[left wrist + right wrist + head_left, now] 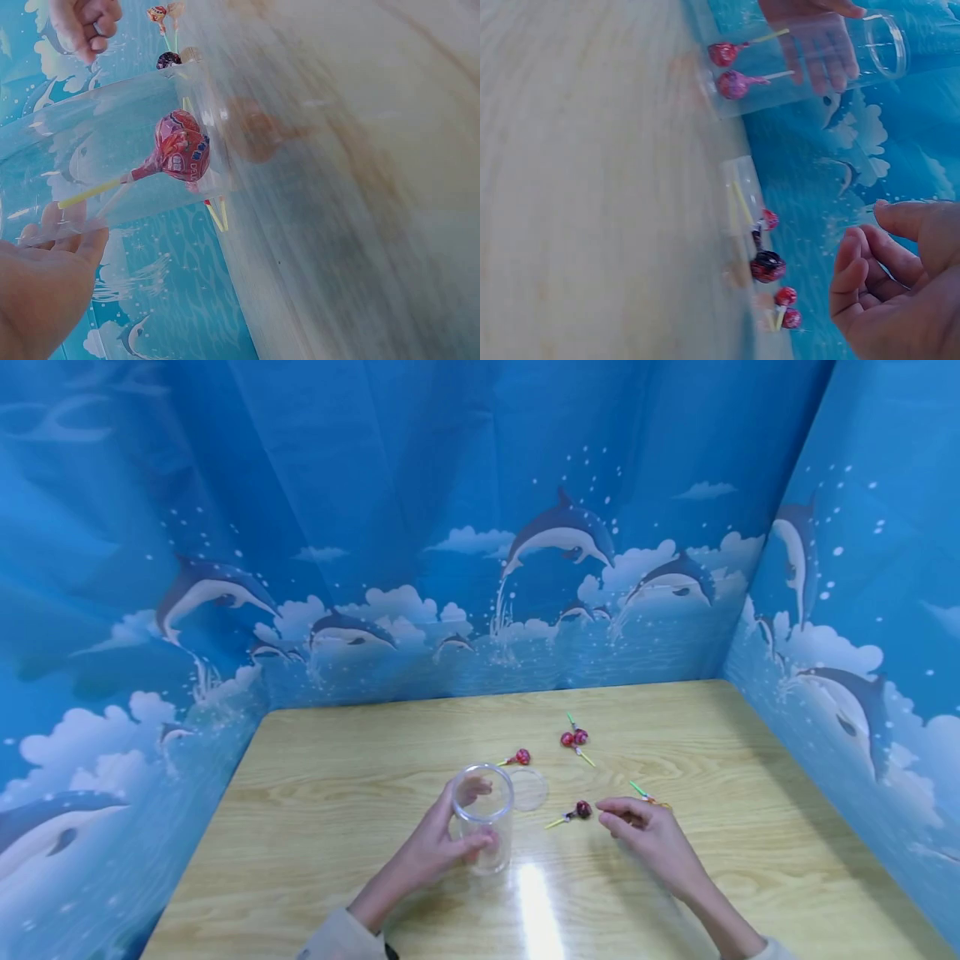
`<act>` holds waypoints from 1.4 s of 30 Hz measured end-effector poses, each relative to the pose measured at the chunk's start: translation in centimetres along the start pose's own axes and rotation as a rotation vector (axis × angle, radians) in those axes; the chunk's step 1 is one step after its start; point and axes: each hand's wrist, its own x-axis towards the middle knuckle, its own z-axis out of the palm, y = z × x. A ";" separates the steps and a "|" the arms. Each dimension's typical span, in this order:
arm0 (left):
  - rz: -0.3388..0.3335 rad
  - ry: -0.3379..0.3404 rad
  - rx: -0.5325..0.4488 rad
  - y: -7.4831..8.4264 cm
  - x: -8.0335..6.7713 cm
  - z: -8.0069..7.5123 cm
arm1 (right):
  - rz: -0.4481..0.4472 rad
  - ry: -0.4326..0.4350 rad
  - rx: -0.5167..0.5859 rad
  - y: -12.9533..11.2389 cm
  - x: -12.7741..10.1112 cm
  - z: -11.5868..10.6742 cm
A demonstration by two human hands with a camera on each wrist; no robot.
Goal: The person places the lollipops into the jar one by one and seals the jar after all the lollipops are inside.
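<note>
My left hand (442, 839) grips a clear plastic jar (483, 818) that stands upright on the wooden table (337, 760). In the left wrist view a red lollipop (182, 146) with a yellow stick shows through the jar (97, 157) wall; I cannot tell whether it is inside or behind. My right hand (622, 817) rests on the table with its fingers loosely curled, holding nothing I can see. It lies just right of a dark red lollipop (581, 811). In the right wrist view that hand (889, 292) is at the lower right, apart from the dark lollipop (767, 266).
A clear round lid (529, 789) lies flat behind the jar. More lollipops lie about: one (520, 757) behind the jar, a pair (573, 737) farther back, and one with a green stick (641, 792) by my right hand. Blue dolphin curtains (480, 568) wall in three sides.
</note>
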 end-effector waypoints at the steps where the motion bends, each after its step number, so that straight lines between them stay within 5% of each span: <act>1: 0.000 -0.002 0.000 0.0 0.0 0.0 | 0.009 -0.011 0.002 0.2 -0.1 0.2; 18: -0.007 0.002 -0.010 -0.1 0.0 0.1 | 0.080 -0.248 0.142 1.9 0.0 2.2; 32: -0.026 0.010 -0.008 -0.1 -0.1 0.1 | 0.183 -0.233 0.108 1.6 1.2 2.5; 42: -0.028 0.000 -0.009 -0.2 -0.1 0.0 | 0.118 -0.117 -0.077 1.1 3.0 2.8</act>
